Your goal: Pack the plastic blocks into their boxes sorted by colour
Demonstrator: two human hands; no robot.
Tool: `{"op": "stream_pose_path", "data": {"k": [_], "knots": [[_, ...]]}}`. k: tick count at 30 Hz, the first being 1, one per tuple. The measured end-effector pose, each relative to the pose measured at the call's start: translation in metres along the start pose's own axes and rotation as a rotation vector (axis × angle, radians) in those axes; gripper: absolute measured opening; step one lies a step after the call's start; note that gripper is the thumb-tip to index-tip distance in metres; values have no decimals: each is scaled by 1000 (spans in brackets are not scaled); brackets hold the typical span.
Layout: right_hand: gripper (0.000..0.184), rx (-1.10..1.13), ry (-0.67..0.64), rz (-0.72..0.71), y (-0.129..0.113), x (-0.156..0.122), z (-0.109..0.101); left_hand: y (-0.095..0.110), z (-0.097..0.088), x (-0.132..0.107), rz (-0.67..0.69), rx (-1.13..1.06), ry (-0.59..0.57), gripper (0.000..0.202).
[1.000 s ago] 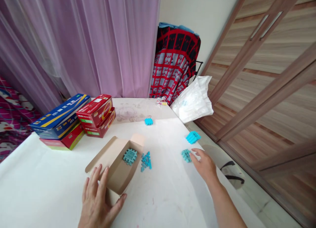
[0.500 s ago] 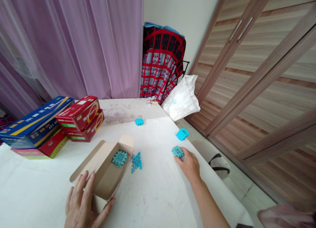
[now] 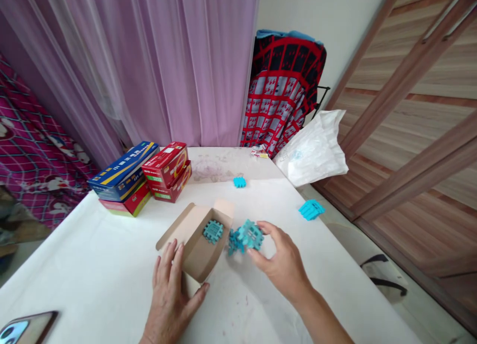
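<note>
An open cardboard box [image 3: 203, 249] lies slantwise on the white table, its flap folded out to the left. My left hand [image 3: 173, 289] grips its near end, fingers along the left side and thumb at the near right corner. Inside, toward the far end, rests a teal interlocking plastic block [image 3: 213, 232]. My right hand [image 3: 285, 259] pinches another teal plastic block [image 3: 251, 234] between thumb and fingers, just right of the box. Partly hidden behind that block are blue notched pieces [image 3: 233, 242] on the table.
Bright blue blocks lie farther back [image 3: 239, 182] and at the right table edge [image 3: 311, 210]. Red boxes [image 3: 166, 170] and a blue box [image 3: 124, 172] are stacked at the back left. A white bag [image 3: 313, 150] hangs at the far right corner. A phone [image 3: 28, 329] lies near left.
My right hand has carried the teal block leftward from near the table's right edge to beside the box. The view has turned left, bringing the phone into sight. My left hand stays on the box.
</note>
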State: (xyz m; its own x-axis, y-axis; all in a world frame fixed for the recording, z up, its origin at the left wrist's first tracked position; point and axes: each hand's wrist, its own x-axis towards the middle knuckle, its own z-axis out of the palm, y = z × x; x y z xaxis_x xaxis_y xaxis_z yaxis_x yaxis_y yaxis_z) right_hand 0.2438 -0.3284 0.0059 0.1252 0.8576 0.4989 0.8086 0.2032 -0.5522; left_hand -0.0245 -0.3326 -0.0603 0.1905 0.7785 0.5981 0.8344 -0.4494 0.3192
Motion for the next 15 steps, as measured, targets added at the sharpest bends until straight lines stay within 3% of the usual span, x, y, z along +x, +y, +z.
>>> {"op": "stream_pose_path", "data": {"k": [2,5,10,15], "knots": [[45,13,-50,-75,-32,5,17,0,0,-1,-1,0,-5,86],[46,18,-86,-143,-57,11,40,0,0,-3,-1,3,-18,87],[48,-1,-166,-151,-64,13,60,0,0,-5,-2,25,-34,87],[50,-53,-229,-189,-60,11,57,2,-1,-4,3,29,-39,86]]}}
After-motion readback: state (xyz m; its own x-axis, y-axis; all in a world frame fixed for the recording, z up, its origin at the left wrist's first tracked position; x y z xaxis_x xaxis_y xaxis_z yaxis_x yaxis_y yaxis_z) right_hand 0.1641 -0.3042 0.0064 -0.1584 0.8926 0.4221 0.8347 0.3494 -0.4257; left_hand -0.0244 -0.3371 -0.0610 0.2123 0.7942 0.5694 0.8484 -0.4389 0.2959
